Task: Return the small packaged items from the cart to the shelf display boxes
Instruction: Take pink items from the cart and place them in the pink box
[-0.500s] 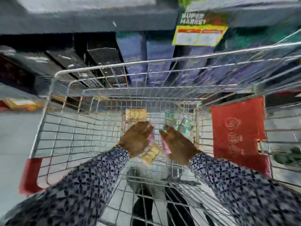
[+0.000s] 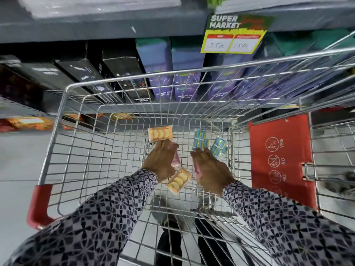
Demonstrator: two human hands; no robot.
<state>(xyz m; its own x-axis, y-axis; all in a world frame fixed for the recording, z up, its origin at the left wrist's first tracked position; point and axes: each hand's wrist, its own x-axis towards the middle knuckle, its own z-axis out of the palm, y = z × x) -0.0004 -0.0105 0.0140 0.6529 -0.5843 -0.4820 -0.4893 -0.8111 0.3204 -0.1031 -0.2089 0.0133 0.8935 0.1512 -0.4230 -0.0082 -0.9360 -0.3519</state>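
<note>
Now both hands are deep in the cart point(image 2: 65, 131); the left hand point(image 2: 160, 160) and the right hand point(image 2: 209, 167) each curl around a pink pack, and either could slip through the wires

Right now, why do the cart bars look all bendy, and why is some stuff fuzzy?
Head view: the wide-angle lens bows the shopping cart rim and the shelf edge; the sleeves near the bottom edge are smeared, and the orange boxes at far left blur out. The middle is sharper: the orange packets and blue packets read clearly. Lighting is even, no strong glare.
</note>
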